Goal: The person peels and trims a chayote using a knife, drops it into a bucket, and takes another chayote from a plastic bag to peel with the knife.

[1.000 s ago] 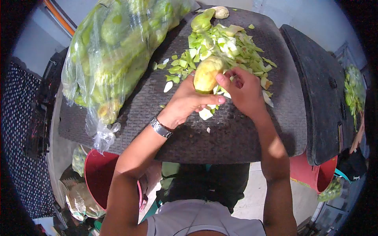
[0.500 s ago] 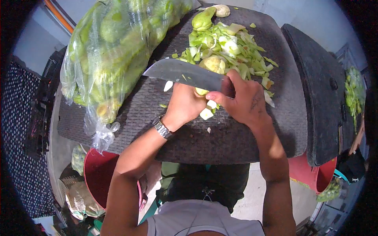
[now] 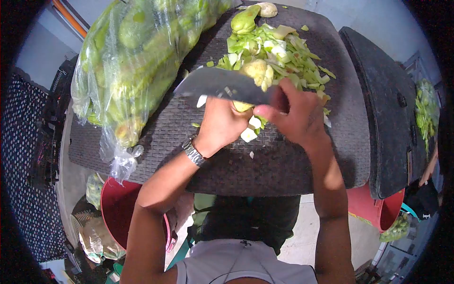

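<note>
My left hand (image 3: 221, 124) is wrapped round a pale, partly peeled green fruit (image 3: 257, 72), whose lower end shows near the thumb. In my right hand (image 3: 298, 112) is a wide-bladed knife (image 3: 222, 86), its handle mostly hidden by the fingers. The blade is slightly blurred, points left and lies across the fruit, covering its middle. Behind and right of the fruit, a pile of green and white peelings (image 3: 293, 61) spreads over the dark woven tabletop (image 3: 227, 175). A whole green fruit (image 3: 244, 20) and a pale peeled one (image 3: 268, 9) rest at the far edge.
A large clear plastic bag of green fruits (image 3: 137, 61) lies along the table's left side. Beside the right edge stands a dark panel (image 3: 383, 113). Red buckets sit below, one at the left (image 3: 118, 208) and one at the right (image 3: 373, 208).
The knife, hardly visible earlier, has swung into view over the fruit with its blade pointing left. My left hand has turned, and its thumb no longer stretches out to the right.
</note>
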Demonstrator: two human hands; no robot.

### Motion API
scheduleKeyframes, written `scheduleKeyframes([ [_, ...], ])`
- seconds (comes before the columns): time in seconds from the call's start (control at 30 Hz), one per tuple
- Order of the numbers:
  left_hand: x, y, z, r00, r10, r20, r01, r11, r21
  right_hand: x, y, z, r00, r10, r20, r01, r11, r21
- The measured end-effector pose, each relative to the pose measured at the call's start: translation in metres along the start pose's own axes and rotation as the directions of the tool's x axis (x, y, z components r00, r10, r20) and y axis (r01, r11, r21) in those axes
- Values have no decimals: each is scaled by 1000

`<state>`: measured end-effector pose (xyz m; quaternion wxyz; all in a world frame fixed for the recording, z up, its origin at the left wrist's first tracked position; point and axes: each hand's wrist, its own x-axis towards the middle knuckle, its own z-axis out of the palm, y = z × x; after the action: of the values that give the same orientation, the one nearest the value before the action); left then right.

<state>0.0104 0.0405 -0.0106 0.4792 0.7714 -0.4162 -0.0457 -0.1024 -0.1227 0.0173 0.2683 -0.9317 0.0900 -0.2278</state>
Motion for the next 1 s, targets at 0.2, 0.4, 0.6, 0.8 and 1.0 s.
scheduleKeyframes([
  [0.2,1,16,-6,994,-74,-82,64,991,-121,16,42,-17,947,317,-54,-320,944,-79],
  [0.4,8,-2,7,1000,1,10,4,849,-529,18,63,-25,856,485,182,-517,817,255],
  [0.6,9,-3,-1,927,-217,307,374,610,-698,13,47,-11,879,403,255,-474,794,380],
  [0.8,9,-14,-2,916,-173,362,396,534,-747,7,26,-7,995,93,32,-98,971,217],
  [1.0,5,-24,2,990,-112,83,139,834,-534,1,12,0,997,-49,61,33,972,232],
])
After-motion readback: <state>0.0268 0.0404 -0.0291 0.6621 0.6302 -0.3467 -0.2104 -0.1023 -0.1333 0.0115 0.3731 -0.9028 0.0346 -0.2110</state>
